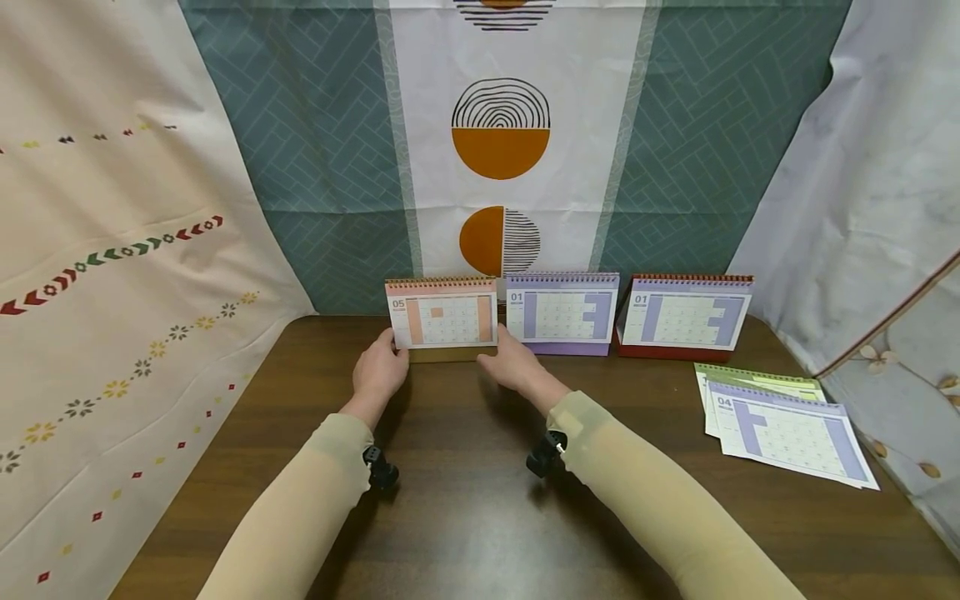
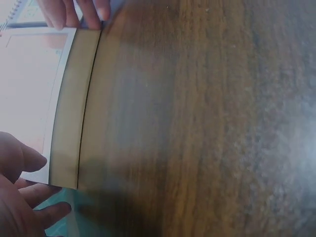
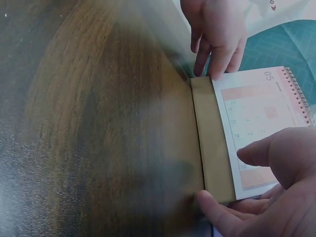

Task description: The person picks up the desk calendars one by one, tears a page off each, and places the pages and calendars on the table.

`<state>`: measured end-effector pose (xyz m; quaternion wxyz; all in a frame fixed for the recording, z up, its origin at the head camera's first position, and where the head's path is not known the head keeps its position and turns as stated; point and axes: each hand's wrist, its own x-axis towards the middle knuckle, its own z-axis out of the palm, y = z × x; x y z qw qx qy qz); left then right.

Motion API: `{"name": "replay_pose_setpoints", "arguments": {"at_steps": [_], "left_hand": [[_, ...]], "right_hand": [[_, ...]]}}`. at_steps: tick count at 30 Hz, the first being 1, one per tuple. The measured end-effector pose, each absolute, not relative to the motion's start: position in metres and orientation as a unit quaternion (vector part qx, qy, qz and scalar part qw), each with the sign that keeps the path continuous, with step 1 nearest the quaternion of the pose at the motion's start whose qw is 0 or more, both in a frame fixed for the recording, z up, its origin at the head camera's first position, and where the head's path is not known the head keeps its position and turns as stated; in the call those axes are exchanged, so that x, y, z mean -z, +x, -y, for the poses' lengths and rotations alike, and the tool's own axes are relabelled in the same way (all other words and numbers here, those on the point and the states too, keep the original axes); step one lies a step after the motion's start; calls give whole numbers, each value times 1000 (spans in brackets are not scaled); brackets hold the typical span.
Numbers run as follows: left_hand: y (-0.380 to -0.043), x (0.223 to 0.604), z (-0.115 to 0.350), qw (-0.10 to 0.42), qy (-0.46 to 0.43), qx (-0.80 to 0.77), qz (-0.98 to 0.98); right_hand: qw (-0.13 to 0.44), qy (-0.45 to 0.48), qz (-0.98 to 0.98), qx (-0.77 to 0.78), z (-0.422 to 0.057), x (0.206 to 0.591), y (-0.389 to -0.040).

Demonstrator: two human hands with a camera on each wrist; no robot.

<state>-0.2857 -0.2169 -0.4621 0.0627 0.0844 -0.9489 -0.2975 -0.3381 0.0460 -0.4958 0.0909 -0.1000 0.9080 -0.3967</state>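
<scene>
A desk calendar (image 1: 450,321) with an orange-and-white page marked 05 and a tan stand is at the back of the table, the leftmost of a row. My left hand (image 1: 378,367) holds its left side; in the left wrist view the thumb (image 2: 29,159) lies over the page and the other fingers go round the edge. At its right side my right hand (image 1: 517,367) grips the other edge. The right wrist view has that thumb (image 3: 256,152) over the page, with fingers partly hidden beside and behind the stand (image 3: 212,138).
To the right stand a calendar on a purple stand (image 1: 562,317) and one on a dark red stand (image 1: 686,317), both marked 01. Loose calendar pages (image 1: 791,433), green and purple, lie overlapping at the right of the wooden table (image 1: 465,517). Curtains hang behind.
</scene>
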Motion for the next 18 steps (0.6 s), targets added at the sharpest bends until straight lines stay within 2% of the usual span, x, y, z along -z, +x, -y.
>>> {"name": "replay_pose_setpoints", "arguments": {"at_steps": [4,8,11,16,18], "left_hand": [[-309,492,229,60,77,285,954],[-312,504,233,68,61,300,950],[-290,487,226,68,47,324,943],[-248,445,207,52,26,317,947],[-239,440,202,61,10,296,953]], "right_hand": [[91,-106,-903,405,-49,494,-329],[83,-114,-904,404,-56,495,-322],[71,-124,-908,393,-60,487,-311],[76,-151,-902,398,-66,444,-270],[71,-163,-904,389,-70,432,-255]]}}
